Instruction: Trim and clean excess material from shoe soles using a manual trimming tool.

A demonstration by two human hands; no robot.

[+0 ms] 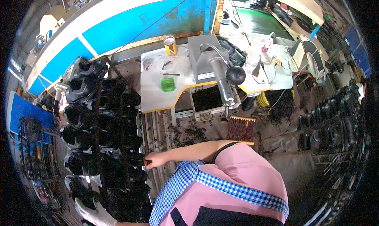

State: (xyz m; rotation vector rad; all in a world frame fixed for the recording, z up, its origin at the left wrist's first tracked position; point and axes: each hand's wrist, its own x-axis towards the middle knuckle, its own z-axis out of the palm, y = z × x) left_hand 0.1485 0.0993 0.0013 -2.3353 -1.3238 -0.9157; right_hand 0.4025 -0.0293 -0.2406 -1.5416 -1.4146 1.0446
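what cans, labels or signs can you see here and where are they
Tin can: back edge of the grey table, upright cylinder, yellow-orange wrap, silver top.
Label: front of the grey machine box, small pale rectangle.
Green container: mid-table, small, square, translucent.
No screens or signs are clear.

shoes on the rack (85,119): glossy black, every pair
glove on the left hand (94,214): white
apron straps (221,184): blue and white gingham check
shirt (244,166): plain pink
workbench top (156,87): pale grey with a yellow edge
little tub (168,84): bright green
can at the back edge (170,45): yellow and silver
wall panels (134,24): blue with white bands
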